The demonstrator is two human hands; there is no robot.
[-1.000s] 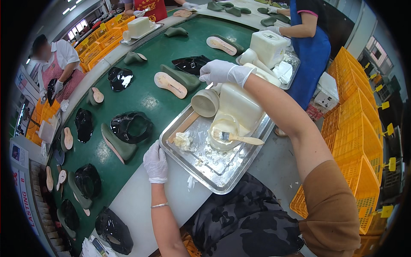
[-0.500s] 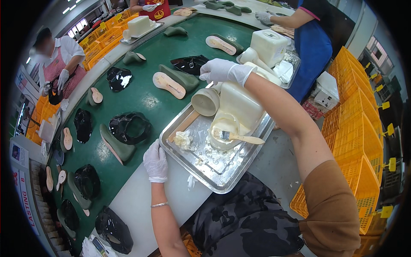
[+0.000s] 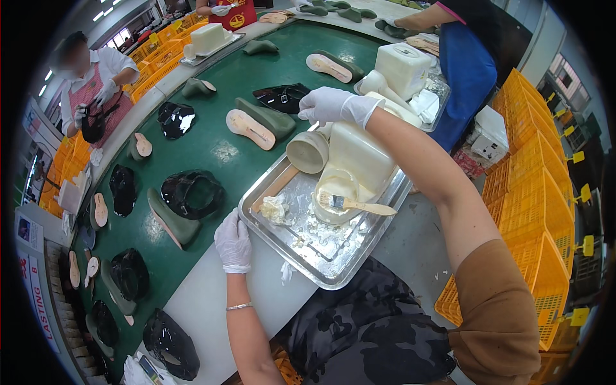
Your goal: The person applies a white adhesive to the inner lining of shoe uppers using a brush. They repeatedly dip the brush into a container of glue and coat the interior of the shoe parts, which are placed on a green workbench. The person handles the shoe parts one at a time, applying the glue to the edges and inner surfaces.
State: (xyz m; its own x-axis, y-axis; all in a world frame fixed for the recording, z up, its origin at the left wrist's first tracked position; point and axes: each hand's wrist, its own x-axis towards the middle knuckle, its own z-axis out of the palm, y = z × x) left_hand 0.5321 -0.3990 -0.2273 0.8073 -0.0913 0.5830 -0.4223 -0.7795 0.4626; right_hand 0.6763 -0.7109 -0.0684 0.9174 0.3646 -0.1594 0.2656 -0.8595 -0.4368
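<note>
My left hand (image 3: pixel 232 241), in a white glove, lies beside the near left corner of a metal tray (image 3: pixel 266 245), fingers loosely extended and thumb near the rim. My right hand (image 3: pixel 326 105), also gloved, hovers over or rests at the far end of the tray, fingers bent together; their undersides are hidden. Below it are a beige cup (image 3: pixel 307 153) lying tilted and a big cream plastic container (image 3: pixel 364 154). A flat brush (image 3: pixel 366 206) with a wooden handle lies across a round opening crusted with pale residue. A wooden stick (image 3: pixel 280 185) leans along the tray's left side.
Green shoe lasts (image 3: pixel 174 219) with beige insoles and glossy black shoe uppers (image 3: pixel 191 194) lie spread over the green belt (image 3: pixel 224 173). A second tray (image 3: pixel 440 96) with a white container stands beyond mine. Stacked orange crates (image 3: pixel 513 250) line the right. Co-workers stand across and far right.
The lasts and uppers on the belt have shifted slightly left and nearer. A co-worker at left has raised a black piece; another at far right has reached among green lasts. My hands stay put.
</note>
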